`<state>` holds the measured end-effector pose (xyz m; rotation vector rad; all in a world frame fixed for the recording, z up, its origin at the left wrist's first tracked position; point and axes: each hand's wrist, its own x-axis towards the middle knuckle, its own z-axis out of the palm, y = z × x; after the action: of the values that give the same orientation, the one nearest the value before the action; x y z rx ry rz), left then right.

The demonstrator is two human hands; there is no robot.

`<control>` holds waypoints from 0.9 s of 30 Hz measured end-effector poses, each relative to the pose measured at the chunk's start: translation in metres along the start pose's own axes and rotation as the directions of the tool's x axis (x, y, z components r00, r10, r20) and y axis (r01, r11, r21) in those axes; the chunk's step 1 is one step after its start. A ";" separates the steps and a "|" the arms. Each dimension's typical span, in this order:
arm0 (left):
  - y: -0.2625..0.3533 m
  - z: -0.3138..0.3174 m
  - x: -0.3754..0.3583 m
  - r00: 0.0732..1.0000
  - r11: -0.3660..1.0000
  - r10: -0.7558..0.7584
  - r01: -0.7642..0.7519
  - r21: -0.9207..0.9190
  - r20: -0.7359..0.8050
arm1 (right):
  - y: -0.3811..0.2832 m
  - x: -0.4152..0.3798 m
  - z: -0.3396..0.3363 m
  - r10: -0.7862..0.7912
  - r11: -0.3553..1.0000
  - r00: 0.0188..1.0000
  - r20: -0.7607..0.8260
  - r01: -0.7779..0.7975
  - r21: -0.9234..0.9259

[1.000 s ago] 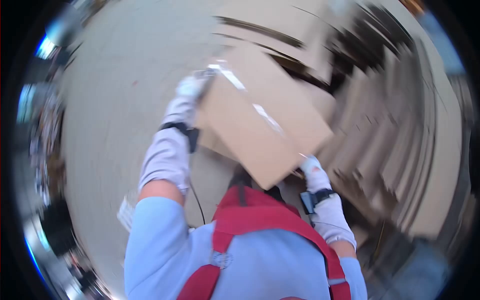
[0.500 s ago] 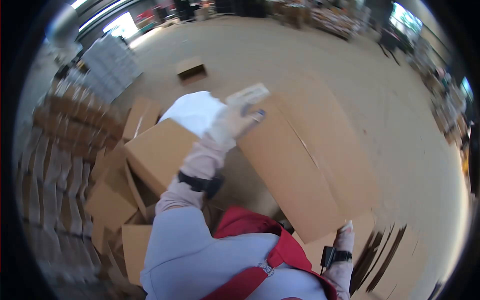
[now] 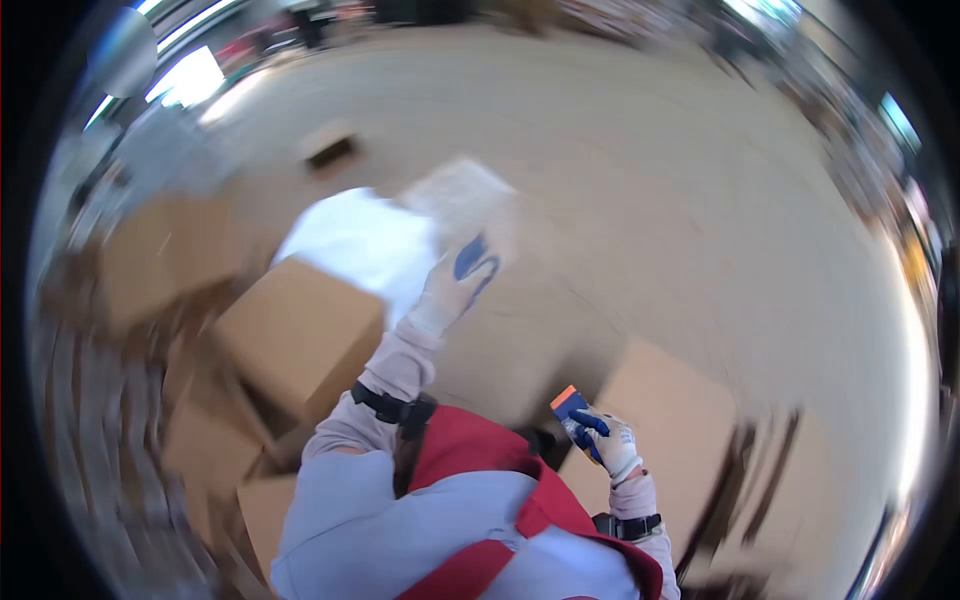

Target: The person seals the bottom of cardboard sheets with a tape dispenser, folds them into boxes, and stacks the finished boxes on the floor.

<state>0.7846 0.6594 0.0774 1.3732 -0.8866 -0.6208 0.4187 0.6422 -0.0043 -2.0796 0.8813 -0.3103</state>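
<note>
In the head view my left hand (image 3: 452,285), in a white glove with blue on the fingers, reaches forward with thumb and fingers apart. It is near a white sheet (image 3: 355,245) and overlaps a blurred whitish bundle (image 3: 462,195) beyond. My right hand (image 3: 612,440), gloved the same way, is closed around a blue handheld tool with an orange end (image 3: 572,408); its exact kind does not show. Under and beside that hand lies flat cardboard (image 3: 680,400). A closed brown carton (image 3: 295,325) stands to the left of my left forearm.
More cartons (image 3: 215,430) are heaped at the left, with a blurred brown box (image 3: 165,260) behind them. Stacked bundles (image 3: 100,440) border the far left. A small box (image 3: 332,152) sits on the concrete floor (image 3: 620,200). Goods line the right wall.
The large carton that was between my hands is gone from there. My left hand has drawn back; my right hand has come up and inward, showing the blue tool. The view has shifted.
</note>
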 end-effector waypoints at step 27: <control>-0.265 0.292 -0.119 0.370 0.595 -0.797 0.618 0.513 0.478 | 0.023 -0.284 0.115 0.827 0.519 0.021 -0.562 -0.413 0.748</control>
<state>0.5090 0.5599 -0.2121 1.8060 -0.9014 -1.8720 0.2598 0.8976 -0.0682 -0.6982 2.1470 -1.0755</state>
